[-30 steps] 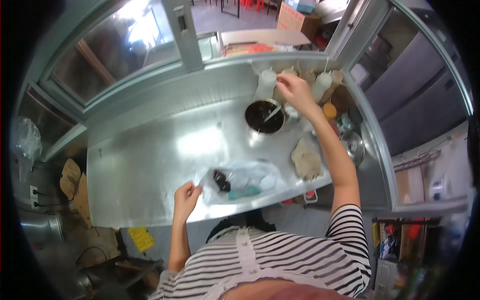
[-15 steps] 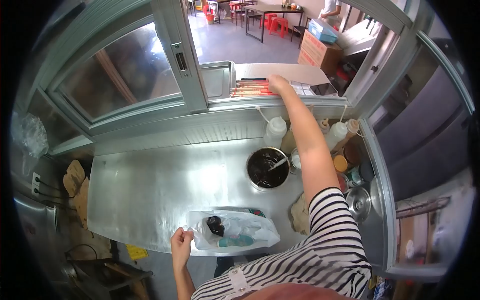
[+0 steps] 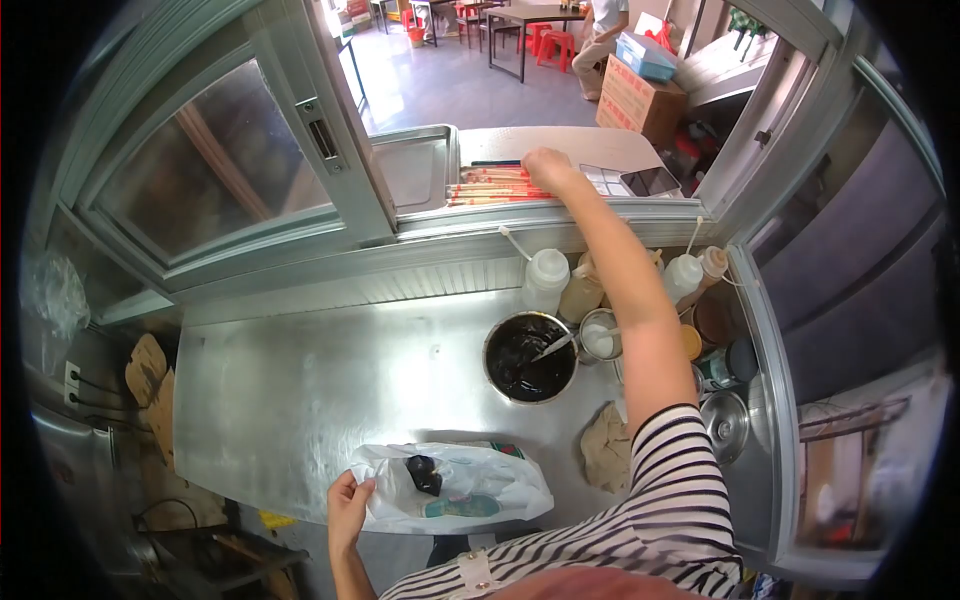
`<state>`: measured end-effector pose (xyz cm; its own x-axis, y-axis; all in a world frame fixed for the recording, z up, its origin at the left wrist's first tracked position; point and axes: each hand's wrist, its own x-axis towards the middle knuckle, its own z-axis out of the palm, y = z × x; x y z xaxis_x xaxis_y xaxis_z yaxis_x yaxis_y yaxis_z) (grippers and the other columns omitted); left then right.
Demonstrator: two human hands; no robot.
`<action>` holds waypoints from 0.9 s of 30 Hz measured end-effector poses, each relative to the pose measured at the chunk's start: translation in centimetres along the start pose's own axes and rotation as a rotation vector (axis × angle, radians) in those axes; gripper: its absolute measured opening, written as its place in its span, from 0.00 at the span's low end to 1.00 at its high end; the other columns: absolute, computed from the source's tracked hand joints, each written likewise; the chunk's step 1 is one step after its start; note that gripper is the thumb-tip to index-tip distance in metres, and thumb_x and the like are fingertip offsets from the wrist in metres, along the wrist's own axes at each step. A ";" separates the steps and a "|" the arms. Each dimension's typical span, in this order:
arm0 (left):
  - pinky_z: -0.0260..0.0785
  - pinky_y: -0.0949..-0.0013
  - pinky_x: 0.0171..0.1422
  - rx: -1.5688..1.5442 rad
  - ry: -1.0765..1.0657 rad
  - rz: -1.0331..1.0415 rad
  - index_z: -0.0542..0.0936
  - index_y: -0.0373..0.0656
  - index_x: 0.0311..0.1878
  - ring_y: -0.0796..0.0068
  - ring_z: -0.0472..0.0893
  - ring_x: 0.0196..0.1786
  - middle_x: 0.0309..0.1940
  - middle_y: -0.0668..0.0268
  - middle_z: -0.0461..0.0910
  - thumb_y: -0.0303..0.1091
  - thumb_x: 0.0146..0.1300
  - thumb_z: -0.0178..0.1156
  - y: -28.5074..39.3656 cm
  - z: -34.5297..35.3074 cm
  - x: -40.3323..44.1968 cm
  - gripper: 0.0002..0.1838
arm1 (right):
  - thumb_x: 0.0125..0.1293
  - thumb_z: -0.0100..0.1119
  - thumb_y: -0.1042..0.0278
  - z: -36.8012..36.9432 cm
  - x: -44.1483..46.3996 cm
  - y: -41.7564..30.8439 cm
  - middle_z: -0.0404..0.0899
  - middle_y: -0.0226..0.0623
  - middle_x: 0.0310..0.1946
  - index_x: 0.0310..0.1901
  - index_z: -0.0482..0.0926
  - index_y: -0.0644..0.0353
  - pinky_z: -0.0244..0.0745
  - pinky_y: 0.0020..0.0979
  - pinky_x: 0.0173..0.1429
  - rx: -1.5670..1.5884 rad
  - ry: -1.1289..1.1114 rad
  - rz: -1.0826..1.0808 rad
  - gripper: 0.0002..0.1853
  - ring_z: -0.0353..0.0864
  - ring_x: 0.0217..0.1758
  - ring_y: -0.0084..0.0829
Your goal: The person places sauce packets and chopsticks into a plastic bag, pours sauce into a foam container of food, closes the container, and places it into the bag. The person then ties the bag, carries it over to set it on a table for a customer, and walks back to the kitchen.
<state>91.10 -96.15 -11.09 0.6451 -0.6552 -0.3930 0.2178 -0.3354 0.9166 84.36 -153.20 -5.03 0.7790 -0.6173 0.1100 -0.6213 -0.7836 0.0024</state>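
Observation:
My left hand [image 3: 348, 505] pinches the left edge of a white plastic bag [image 3: 520, 490] at the front of the metal counter. Inside the bag are a small black bundle [image 3: 424, 475] and something with teal print showing through. My right arm stretches over the counter and through the window. Out on the ledge, my right hand [image 3: 548, 170] is closed at the right ends of a row of paper-wrapped chopsticks [image 3: 490, 188]; its fingertips are partly hidden. Below my forearm, a pot of dark sauce [image 3: 528, 372] holds a pale-handled utensil [image 3: 556, 346].
Squeeze bottles [image 3: 546, 272] and jars line the counter's back right. A brown cloth [image 3: 606, 450] lies near my right sleeve. A metal tray [image 3: 410, 175] and a phone [image 3: 650, 181] rest on the ledge. Beyond stand a cardboard box [image 3: 635, 98], red stools and a person [image 3: 603, 45].
My view has shifted a little. My left hand and the bag appear lower and further left. My right hand stays at the chopsticks. More of the person outside now shows, beside the box.

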 end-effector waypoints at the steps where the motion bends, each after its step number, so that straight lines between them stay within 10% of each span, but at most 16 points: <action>1: 0.62 0.81 0.37 0.024 0.000 0.019 0.76 0.36 0.37 0.85 0.72 0.32 0.30 0.71 0.76 0.25 0.54 0.52 0.1 0.1 0.0 0.08 | 0.51 0.48 0.76 -0.4 -0.1 0.1 0.77 0.45 0.38 0.37 0.78 0.60 0.72 0.37 0.46 0.000 0.001 0.002 0.11 0.76 0.45 0.41; 7: 0.62 0.80 0.37 0.112 -0.002 0.089 0.74 0.36 0.36 0.85 0.72 0.31 0.29 0.71 0.76 0.24 0.54 0.53 -0.6 -0.6 0.5 0.06 | 0.51 0.48 0.75 -5.6 -2.6 -0.8 0.77 0.44 0.36 0.36 0.76 0.60 0.73 0.37 0.45 -0.052 0.340 -0.078 0.10 0.77 0.42 0.41; 12: 0.62 0.81 0.37 0.054 -0.009 0.086 0.73 0.37 0.35 0.85 0.72 0.31 0.28 0.71 0.75 0.24 0.54 0.53 0.2 0.0 0.0 0.05 | 0.53 0.50 0.73 -13.0 -8.8 -7.4 0.77 0.41 0.30 0.34 0.74 0.62 0.72 0.33 0.38 0.566 0.536 -0.328 0.08 0.78 0.34 0.36; 19: 0.63 0.81 0.35 0.014 -0.040 0.053 0.73 0.36 0.41 0.84 0.72 0.31 0.30 0.69 0.76 0.27 0.56 0.52 -0.3 0.2 0.7 0.09 | 0.60 0.49 0.67 -9.2 -23.9 -20.5 0.76 0.33 0.28 0.36 0.72 0.61 0.69 0.28 0.38 1.197 -0.444 -0.762 0.07 0.74 0.32 0.24; 27: 0.63 0.80 0.36 -0.051 -0.145 0.119 0.71 0.35 0.44 0.84 0.72 0.33 0.33 0.67 0.76 0.28 0.59 0.50 -0.5 0.1 0.7 0.11 | 0.55 0.47 0.73 6.2 -33.7 -27.4 0.77 0.43 0.28 0.32 0.74 0.62 0.71 0.38 0.35 0.790 -0.427 -0.521 0.06 0.78 0.32 0.39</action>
<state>91.38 -96.53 -11.82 0.5571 -0.7799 -0.2852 0.1859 -0.2176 0.9582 75.69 -111.38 -14.92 0.9959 -0.0418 -0.0797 -0.0865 -0.6879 -0.7206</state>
